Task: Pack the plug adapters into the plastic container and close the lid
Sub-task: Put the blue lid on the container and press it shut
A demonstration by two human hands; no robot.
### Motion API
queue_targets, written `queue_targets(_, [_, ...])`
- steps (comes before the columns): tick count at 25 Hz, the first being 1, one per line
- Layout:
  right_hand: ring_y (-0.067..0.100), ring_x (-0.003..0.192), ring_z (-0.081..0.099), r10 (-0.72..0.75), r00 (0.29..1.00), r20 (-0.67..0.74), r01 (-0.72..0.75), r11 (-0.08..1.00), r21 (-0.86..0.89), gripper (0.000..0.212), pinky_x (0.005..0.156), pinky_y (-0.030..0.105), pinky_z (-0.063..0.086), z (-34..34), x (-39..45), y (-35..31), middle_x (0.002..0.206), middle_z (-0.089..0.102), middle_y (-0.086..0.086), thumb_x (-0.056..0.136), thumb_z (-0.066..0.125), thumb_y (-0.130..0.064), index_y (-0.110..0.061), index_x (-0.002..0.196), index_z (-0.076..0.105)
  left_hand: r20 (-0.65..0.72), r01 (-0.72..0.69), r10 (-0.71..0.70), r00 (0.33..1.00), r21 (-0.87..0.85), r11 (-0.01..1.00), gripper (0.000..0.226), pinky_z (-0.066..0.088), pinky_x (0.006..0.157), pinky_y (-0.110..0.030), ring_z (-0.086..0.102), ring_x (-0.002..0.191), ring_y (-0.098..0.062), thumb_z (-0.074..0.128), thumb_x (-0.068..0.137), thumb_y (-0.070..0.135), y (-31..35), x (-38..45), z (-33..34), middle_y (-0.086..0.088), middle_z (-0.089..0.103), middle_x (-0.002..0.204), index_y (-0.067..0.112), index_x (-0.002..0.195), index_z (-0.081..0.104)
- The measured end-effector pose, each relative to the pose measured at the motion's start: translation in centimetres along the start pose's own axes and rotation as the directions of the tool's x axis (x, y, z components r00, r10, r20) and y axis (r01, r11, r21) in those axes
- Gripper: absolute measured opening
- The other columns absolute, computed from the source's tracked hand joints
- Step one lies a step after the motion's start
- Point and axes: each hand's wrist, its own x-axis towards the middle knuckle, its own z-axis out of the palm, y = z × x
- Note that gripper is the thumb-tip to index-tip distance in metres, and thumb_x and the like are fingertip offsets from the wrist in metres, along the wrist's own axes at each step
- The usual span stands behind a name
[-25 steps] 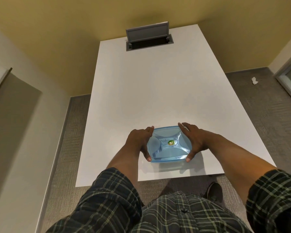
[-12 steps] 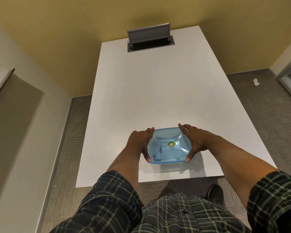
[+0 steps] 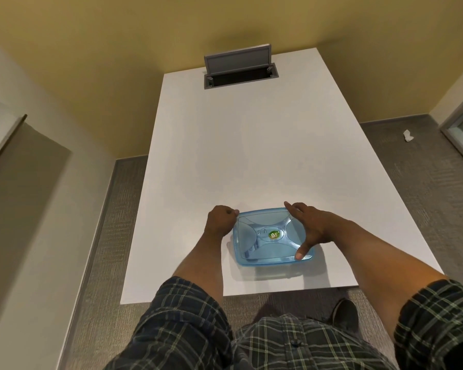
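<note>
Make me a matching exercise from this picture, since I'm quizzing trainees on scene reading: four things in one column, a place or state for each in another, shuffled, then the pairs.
Things:
1. blue plastic container
2. left hand
3. right hand
4. grey hatch

Places or states:
A. fingers spread across the lid's right side, thumb at the near corner
B. flap raised, at the table's far end
C. lid on, near the table's front edge
D. fingers curled, at the container's far-left corner

Pairs: 1-C, 2-D, 3-A, 4-B
</note>
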Motion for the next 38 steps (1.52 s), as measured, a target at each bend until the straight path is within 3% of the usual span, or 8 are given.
queue_targets(5, [0.02,0.133,0.046,0.079,0.985,-0.153,-0.037,0.965,0.26,0.076,0.105,0.029,0.035,-0.2,1.1,0.0,0.151,0.043,0.002,0.09,0.065,-0.052,-0.025,0.154,0.034,-0.012,0.187,-0.2,0.98,-0.3,0.935,0.031,0.057,0.097,-0.049,0.057,0.083,-0.026,0.072,0.094,0.031,-0.1,1.0,1.5,-0.019,0.062,0.085,0.001,0.086,0.073])
queue_targets(8, [0.027,0.114,0.063,0.314,0.894,-0.319,-0.129,0.862,0.49,0.037,0.091,0.032,0.045,0.2,2.2,-0.1,0.121,0.07,0.008,0.096,0.061,-0.037,-0.008,0.117,0.072,-0.012,0.224,-0.249,0.968,-0.399,0.889,0.036,0.057,0.098,-0.052,0.058,0.083,-0.026,0.079,0.089,0.029,-0.3,1.5,1.6,-0.028,0.064,0.086,-0.005,0.079,0.071])
queue_targets(12, [0.023,0.059,0.055,0.508,0.827,-0.24,-0.173,0.637,0.752,0.051,0.062,0.029,0.044,0.2,2.6,1.0,0.062,0.058,0.013,0.078,0.082,-0.039,0.006,0.065,0.061,0.043,0.277,-0.292,0.956,-0.468,0.839,0.048,0.057,0.09,-0.046,0.055,0.08,-0.029,0.085,0.082,0.036,-0.5,1.7,1.9,-0.019,0.055,0.083,0.008,0.063,0.051])
queue_targets(19, [0.017,0.048,0.041,0.517,0.849,-0.106,-0.117,0.379,0.918,0.056,0.05,0.022,0.043,0.4,2.6,1.4,0.061,0.036,0.009,0.071,0.089,-0.029,-0.009,0.055,0.04,0.136,0.369,-0.365,0.921,-0.605,0.705,0.037,0.047,0.077,-0.038,0.056,0.084,-0.028,0.087,0.081,0.024,-0.5,2.5,2.5,-0.018,0.058,0.091,0.003,0.084,0.056])
queue_targets(26, [0.02,0.053,0.03,0.487,0.858,-0.164,-0.097,0.467,0.879,0.063,0.056,0.03,0.028,0.3,2.6,1.0,0.053,0.028,0.004,0.079,0.083,-0.027,-0.014,0.048,0.03,0.075,0.369,-0.402,0.913,-0.577,0.729,0.044,0.044,0.067,-0.032,0.053,0.072,-0.026,0.086,0.081,0.029,-0.3,2.7,2.8,-0.014,0.055,0.078,0.005,0.069,0.051])
queue_targets(32, [0.02,0.055,0.028,0.453,0.868,-0.203,-0.035,0.463,0.886,0.062,0.055,0.028,0.03,0.6,2.0,1.0,0.054,0.027,0.004,0.076,0.084,-0.031,-0.014,0.049,0.031,0.068,0.354,-0.37,0.926,-0.494,0.794,0.035,0.059,0.095,-0.042,0.062,0.088,-0.027,0.079,0.086,0.04,-0.2,2.2,2.5,-0.013,0.064,0.094,0.011,0.082,0.06])
queue_targets(35, [0.02,0.057,0.035,0.461,0.858,-0.228,-0.042,0.506,0.862,0.054,0.06,0.03,0.034,0.8,2.1,1.1,0.055,0.035,0.007,0.076,0.084,-0.035,-0.005,0.056,0.043,0.001,0.261,-0.281,0.96,-0.378,0.888,0.041,0.058,0.088,-0.039,0.06,0.083,-0.028,0.079,0.086,0.039,-0.2,1.8,2.2,-0.014,0.063,0.085,0.01,0.067,0.058])
queue_targets(38, [0.019,0.063,0.056,0.489,0.814,-0.315,-0.13,0.681,0.721,0.046,0.061,0.029,0.04,0.8,2.4,0.9,0.06,0.06,0.0,0.08,0.077,-0.042,-0.002,0.065,0.061,-0.115,0.099,-0.129,0.985,-0.24,0.966,0.029,0.047,0.081,-0.029,0.066,0.094,-0.029,0.073,0.09,0.034,0.0,1.0,2.1,-0.011,0.073,0.091,0.006,0.082,0.072])
